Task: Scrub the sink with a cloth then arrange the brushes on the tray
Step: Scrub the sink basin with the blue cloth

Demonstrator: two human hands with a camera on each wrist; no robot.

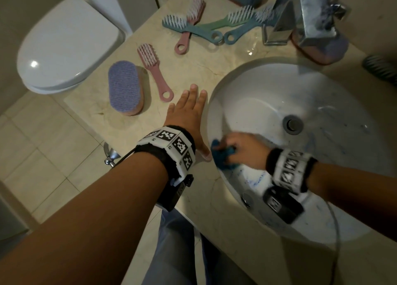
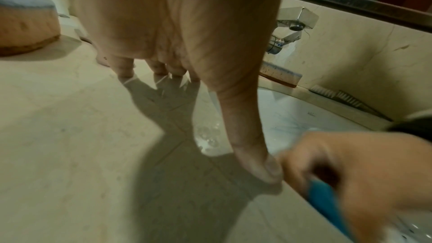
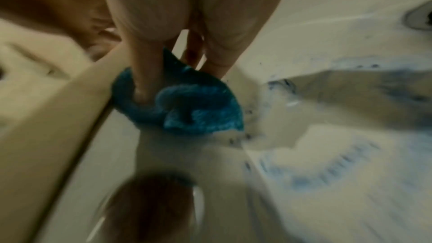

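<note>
My right hand (image 1: 245, 149) pinches the blue cloth (image 1: 223, 155) against the sink (image 1: 257, 87) wall; my left hand (image 1: 189, 117) lies spread flat on the tabletop (image 1: 90, 121).

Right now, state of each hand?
Left hand: open, fingers straight, flat on the counter beside the sink.
Right hand: holding the blue cloth against the sink wall.

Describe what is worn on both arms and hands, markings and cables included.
Both forearms are bare, with no sleeves or gloves. The left wrist band is black, ringed with white square tiles printed with black-and-white code markers, and carries a dark camera box underneath; a thin dark cable runs from it. The right wrist band matches it. No rings show on the fingers.
</note>
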